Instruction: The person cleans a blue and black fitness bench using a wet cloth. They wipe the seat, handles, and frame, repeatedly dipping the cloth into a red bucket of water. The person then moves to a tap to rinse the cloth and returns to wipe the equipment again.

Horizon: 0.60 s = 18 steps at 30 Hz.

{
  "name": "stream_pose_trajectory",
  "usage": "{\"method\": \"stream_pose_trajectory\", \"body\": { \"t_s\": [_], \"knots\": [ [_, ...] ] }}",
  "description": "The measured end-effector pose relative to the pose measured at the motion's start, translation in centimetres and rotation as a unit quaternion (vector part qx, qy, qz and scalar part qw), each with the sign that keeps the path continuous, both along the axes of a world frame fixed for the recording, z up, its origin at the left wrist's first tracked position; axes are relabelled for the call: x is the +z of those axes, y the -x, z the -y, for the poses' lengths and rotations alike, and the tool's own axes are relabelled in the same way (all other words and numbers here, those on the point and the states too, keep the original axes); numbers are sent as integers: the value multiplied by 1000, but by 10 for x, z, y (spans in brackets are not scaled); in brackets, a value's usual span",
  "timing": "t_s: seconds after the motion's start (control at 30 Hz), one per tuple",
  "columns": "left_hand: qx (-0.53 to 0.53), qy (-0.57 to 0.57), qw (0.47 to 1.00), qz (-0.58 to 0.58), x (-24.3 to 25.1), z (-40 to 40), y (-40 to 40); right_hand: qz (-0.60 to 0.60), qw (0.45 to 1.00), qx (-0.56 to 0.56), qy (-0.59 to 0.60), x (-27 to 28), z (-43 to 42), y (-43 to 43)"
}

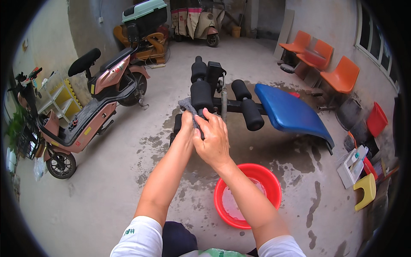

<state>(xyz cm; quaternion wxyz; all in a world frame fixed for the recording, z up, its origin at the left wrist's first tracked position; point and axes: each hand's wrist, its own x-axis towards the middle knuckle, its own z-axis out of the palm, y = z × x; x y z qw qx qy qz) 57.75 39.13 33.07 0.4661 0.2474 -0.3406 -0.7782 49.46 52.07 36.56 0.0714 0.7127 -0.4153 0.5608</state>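
Note:
A grey cloth (pixel 186 103) is in my left hand (pixel 187 120), which presses it against the near end of a black foam roller (pixel 201 94) on an exercise bench. My right hand (pixel 212 138) lies beside it around the black end of the roller bar, fingers bent. Behind the rollers rise a black post and a metal spring (pixel 224 102). More foam rollers (pixel 252 114) and a blue padded board (pixel 289 110) extend to the right. Below my right forearm, a red basin (pixel 276 196) holds cloudy water and stands on the floor.
Wet patches mark the concrete floor (pixel 205 180). A pink electric scooter (pixel 96 125) stands left. Orange seats (pixel 342 75), a red bucket (pixel 376 120), a white caddy (pixel 351 167) and a yellow stool (pixel 366 189) line the right wall. A covered three-wheeler (pixel 197 19) is at the back.

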Motion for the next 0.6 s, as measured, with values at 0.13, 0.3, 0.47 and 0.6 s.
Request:
{"method": "stream_pose_trajectory", "body": {
  "t_s": [0.13,0.3,0.47,0.6],
  "knots": [
    [91,55,994,2,-6,-29,9,-2,1000,-4,-7,-3,4,4],
    [177,51,979,91,-16,-101,-7,40,989,68,-123,-14,-12,18],
    [-18,137,936,323,-52,-166,-6,251,859,247,-373,-115,-50,31],
    [-146,327,727,586,-21,-172,-31,598,605,246,-465,-119,-78,33]
  ]
}}
